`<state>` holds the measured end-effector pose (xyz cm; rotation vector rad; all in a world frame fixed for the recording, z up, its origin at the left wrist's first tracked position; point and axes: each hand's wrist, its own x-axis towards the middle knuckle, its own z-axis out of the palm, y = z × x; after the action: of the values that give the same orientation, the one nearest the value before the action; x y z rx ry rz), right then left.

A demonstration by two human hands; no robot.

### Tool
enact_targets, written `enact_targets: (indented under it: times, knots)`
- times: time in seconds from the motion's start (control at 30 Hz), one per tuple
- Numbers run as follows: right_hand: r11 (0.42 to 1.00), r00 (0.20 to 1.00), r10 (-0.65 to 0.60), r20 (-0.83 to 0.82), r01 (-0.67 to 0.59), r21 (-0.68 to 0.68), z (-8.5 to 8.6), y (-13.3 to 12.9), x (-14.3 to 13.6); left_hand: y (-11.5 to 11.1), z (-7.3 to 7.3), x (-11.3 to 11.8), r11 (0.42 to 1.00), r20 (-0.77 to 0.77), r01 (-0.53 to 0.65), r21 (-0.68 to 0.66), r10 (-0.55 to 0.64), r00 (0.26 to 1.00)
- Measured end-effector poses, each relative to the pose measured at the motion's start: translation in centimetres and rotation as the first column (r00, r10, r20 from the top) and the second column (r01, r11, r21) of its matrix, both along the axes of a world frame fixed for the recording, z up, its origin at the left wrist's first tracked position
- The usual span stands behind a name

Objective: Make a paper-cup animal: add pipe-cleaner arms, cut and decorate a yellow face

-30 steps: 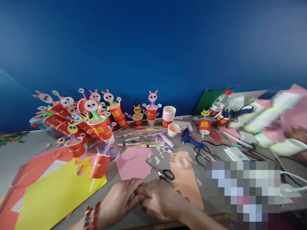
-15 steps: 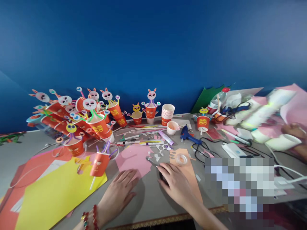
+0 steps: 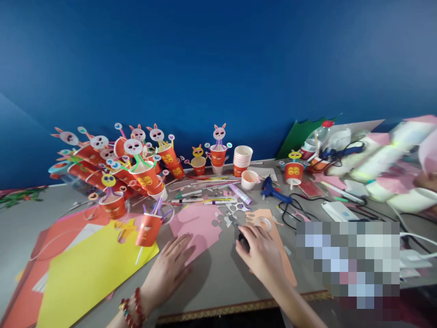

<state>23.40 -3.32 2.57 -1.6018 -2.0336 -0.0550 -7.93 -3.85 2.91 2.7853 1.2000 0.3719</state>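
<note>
Scissors (image 3: 244, 243) show a rounded black handle beneath the right hand (image 3: 262, 253).

left grip (image 3: 170, 264) palm down, outstretched; right grip (image 3: 261, 255) palm down, curled

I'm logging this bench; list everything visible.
Wall: one, blue, behind
Table: one, grey, underneath
Animal-faced cups: many, mostly red, left and back
Cup stack: one, white and red, back centre
Glue gun: at least one, blue, centre right
Glue stick: one, lilac, centre
Pens: several, mixed, centre
Red sheets: several, red, left
Yellow sheet: one, yellow, left
Pink sheet: one, pink, centre
Peach sheet: one, peach, centre right
Tape roll: one, clear, on peach sheet
Bottle: one, clear, back right
Cables: several, mostly black, right
Scissors: one, black-handled, centre
Co-worker's hand: one, blurred, right
Left hand: one, bare, at pink sheet
Right hand: one, bare, over scissors
</note>
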Motion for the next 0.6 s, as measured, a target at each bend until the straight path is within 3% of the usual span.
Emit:
enact_targets:
  times: [0.1, 0.17, 0.33, 0.5, 0.6]
  knots:
    - [0.999, 0.999, 0.038, 0.019, -0.039, 0.023, 0.1, -0.6, -0.6, -0.6, 0.4, -1.0, 0.994, 0.097, -0.113, -0.01, 0.114, 0.989]
    - [0.99, 0.989, 0.139, 0.041, -0.139, 0.004, 0.1, -1.1, -1.5, -1.2, 0.6, -1.4, 0.99, 0.114, -0.137, -0.04, 0.141, 0.983]
    - [0.903, 0.898, 0.425, 0.113, -0.411, -0.125, -0.3, -1.7, -4.3, -1.5, 0.9, -0.2, 0.995, 0.02, -0.075, -0.07, 0.076, 0.997]
    - [0.877, 0.877, 0.465, 0.12, -0.438, -0.198, -1.0, -1.6, -5.4, -0.1, 1.0, 1.8, 0.997, -0.154, 0.032, -0.068, -0.042, 0.987]
    - [0.869, 0.868, 0.48, 0.132, -0.448, -0.211, -1.3, -1.7, -5.1, -0.6, 0.8, 0.5, 0.998, -0.179, 0.053, -0.036, -0.058, 0.982]
